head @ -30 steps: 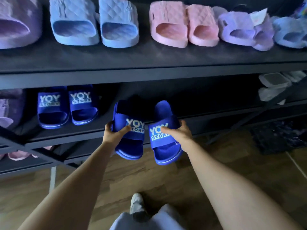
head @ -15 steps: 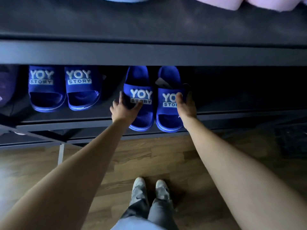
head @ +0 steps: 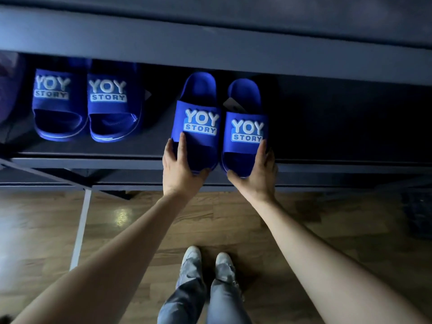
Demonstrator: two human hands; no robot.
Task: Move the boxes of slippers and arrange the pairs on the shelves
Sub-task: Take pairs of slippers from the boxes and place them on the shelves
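A blue pair (head: 87,104) sits on the shelf (head: 149,150) at left. Beside it, the left hand (head: 180,169) grips the left slipper (head: 198,118) at the toe, and the right slipper (head: 245,127) is gripped likewise by the right hand (head: 254,174), with both toes past the front edge. This looks like the placing step; next, probably, push both in level and let go.

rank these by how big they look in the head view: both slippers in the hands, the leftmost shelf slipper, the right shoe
1. left-hand slipper and right-hand slipper: alike, no ranking.
2. leftmost shelf slipper, its heel hidden under the upper shelf.
3. right shoe, partly under the trouser leg.
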